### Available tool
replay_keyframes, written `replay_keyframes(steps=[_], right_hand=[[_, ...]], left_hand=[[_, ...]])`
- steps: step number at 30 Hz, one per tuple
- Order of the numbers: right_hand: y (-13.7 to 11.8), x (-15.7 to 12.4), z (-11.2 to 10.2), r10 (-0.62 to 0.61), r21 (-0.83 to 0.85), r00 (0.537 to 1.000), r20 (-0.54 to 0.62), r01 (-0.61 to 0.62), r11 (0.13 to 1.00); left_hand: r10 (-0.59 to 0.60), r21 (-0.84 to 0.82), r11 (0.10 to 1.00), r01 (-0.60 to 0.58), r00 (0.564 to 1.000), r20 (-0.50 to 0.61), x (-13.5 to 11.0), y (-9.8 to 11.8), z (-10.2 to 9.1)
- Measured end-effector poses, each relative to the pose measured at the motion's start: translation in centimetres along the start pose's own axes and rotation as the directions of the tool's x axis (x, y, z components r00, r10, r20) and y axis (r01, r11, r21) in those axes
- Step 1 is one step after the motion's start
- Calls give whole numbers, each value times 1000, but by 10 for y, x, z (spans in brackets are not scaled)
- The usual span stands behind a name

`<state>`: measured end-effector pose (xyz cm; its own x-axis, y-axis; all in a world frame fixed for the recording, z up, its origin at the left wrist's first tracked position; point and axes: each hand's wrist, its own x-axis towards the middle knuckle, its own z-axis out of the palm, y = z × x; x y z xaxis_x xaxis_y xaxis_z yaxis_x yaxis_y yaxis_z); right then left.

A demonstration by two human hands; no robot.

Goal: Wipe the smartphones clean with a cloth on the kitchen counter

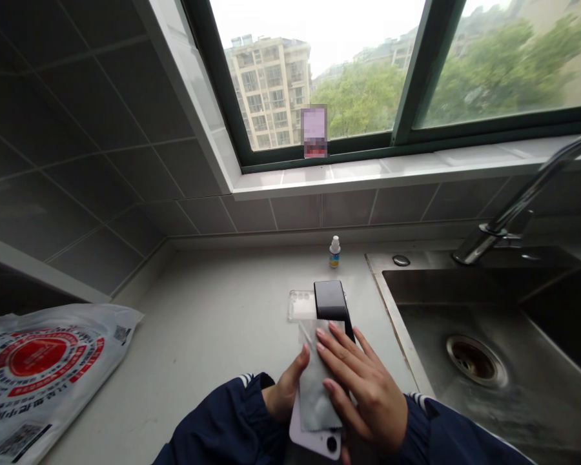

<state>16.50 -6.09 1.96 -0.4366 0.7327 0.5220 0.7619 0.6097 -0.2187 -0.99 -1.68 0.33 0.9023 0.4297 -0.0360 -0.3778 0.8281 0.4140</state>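
Lilac phone (307, 440): could slip and knock the dark phone (330, 296) or hit the bench (213, 316), if pressed harder than gripped.
Grey cloth (319, 403): could skid or bunch, if pushed unevenly across the smooth back.
Left hand (285, 392): clasping the lilac phone along its left side, with thumb at the cloth's edge.
Right hand (372, 391): laid flat over the cloth, fingers extended, not clenched.
Phone's place: between both hands, beneath the cloth, camera end nearest the body.

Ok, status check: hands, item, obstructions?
Left hand holding pale phone. Right hand flat on grey cloth over it. Dark phone, clear case just beyond; nothing visibly blocking.
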Motion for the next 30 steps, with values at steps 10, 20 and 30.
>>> replay_keyframes(steps=[10, 20, 30], right_hand=[[0, -3, 9, 12, 10, 998, 60, -13, 1000], [-8, -1, 2, -88, 173, 994, 63, 75, 982], [-4, 1, 3, 23, 40, 1000, -4, -23, 999]], left_hand=[[63, -15, 998, -65, 993, -97, 3, -3, -5], [56, -147, 984, -98, 962, -267, 7, 4, 8], [11, 55, 998, -9, 999, -42, -1, 1, 12]])
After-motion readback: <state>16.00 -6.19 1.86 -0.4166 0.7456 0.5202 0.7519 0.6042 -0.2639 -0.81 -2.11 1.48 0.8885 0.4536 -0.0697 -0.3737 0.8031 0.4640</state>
